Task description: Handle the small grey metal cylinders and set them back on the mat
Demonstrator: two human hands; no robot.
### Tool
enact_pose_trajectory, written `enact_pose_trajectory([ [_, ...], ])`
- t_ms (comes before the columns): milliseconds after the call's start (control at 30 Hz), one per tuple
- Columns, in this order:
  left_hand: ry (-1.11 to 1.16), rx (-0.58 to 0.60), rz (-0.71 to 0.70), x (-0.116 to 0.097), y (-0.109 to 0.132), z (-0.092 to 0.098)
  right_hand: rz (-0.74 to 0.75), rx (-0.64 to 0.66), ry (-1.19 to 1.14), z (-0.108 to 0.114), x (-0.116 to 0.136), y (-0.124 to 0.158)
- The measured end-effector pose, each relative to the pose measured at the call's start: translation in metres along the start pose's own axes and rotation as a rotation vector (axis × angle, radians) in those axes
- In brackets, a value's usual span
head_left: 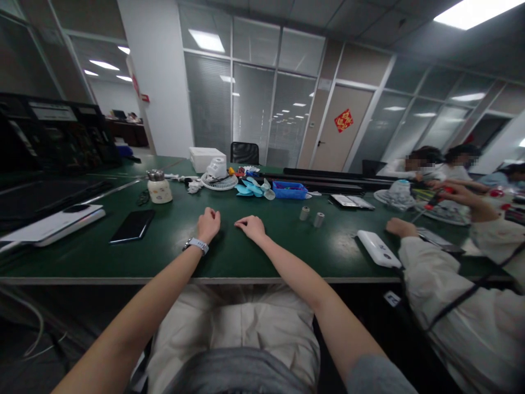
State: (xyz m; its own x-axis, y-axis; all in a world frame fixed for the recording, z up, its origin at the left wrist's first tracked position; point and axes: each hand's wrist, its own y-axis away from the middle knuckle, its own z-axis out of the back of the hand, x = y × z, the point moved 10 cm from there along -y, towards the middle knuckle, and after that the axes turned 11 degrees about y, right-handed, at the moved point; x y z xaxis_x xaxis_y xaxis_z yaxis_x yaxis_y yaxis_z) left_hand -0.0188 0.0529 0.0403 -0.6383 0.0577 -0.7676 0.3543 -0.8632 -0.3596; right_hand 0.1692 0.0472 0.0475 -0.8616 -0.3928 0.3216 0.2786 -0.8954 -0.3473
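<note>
My left hand [209, 225] rests on the green table [279, 262] with its fingers curled in, and I see nothing in it. A watch with a pale strap [196, 245] is around that wrist. Just across a small gap lies my right hand [251, 227], its fingers pressed together and pointing left, with nothing visible at the tips. To the right of it stand two small metallic cylinders [304, 213]. Beyond the hands are blue fan blades [251, 187], a white fan part with a round grille [219, 178] and a blue tray [289, 190] holding small parts.
On the left are a black phone [132, 226], a cream jar [159, 189] and a white flat box [53, 224]. A white handheld device [378, 249] lies at right, beside a co-worker's sleeve [435, 273]. That co-worker's raised hand grips a red-handled tool [435, 202]. Dark bars [328, 180] run behind.
</note>
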Motion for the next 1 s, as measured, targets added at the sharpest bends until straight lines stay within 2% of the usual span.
enact_pose_trajectory([
  [133, -0.004, 0.001, 0.003, 0.002, 0.0, 0.0, 0.075, 0.005, 0.005, 0.016, -0.026, 0.015],
  [267, -0.015, 0.011, -0.018, 0.001, 0.0, -0.001, 0.085, -0.022, -0.01, 0.038, -0.047, 0.026],
  [300, -0.015, 0.013, -0.019, 0.001, 0.0, -0.001, 0.084, -0.065, -0.002, 0.05, -0.053, 0.028],
  [367, -0.015, 0.019, -0.01, 0.002, 0.0, -0.002, 0.059, -0.234, 0.038, 0.085, -0.07, 0.034],
  [467, -0.021, 0.026, 0.005, 0.001, 0.001, -0.002, -0.138, -0.553, 0.145, 0.148, -0.12, 0.055],
  [567, -0.035, 0.037, 0.004, -0.002, 0.001, -0.002, -0.451, -0.673, 0.233, 0.183, -0.179, 0.082],
  [633, -0.036, 0.047, 0.007, -0.003, 0.001, -0.002, -0.598, -0.67, 0.247, 0.189, -0.209, 0.095],
  [733, -0.027, 0.049, 0.009, -0.003, 0.002, -0.002, -0.705, -0.629, 0.241, 0.186, -0.231, 0.103],
  [867, -0.033, 0.051, -0.001, -0.005, 0.003, -0.002, -0.751, -0.601, 0.229, 0.179, -0.241, 0.102],
  [1000, -0.04, 0.053, -0.007, -0.006, 0.004, -0.002, -0.71, -0.628, 0.225, 0.179, -0.242, 0.097],
])
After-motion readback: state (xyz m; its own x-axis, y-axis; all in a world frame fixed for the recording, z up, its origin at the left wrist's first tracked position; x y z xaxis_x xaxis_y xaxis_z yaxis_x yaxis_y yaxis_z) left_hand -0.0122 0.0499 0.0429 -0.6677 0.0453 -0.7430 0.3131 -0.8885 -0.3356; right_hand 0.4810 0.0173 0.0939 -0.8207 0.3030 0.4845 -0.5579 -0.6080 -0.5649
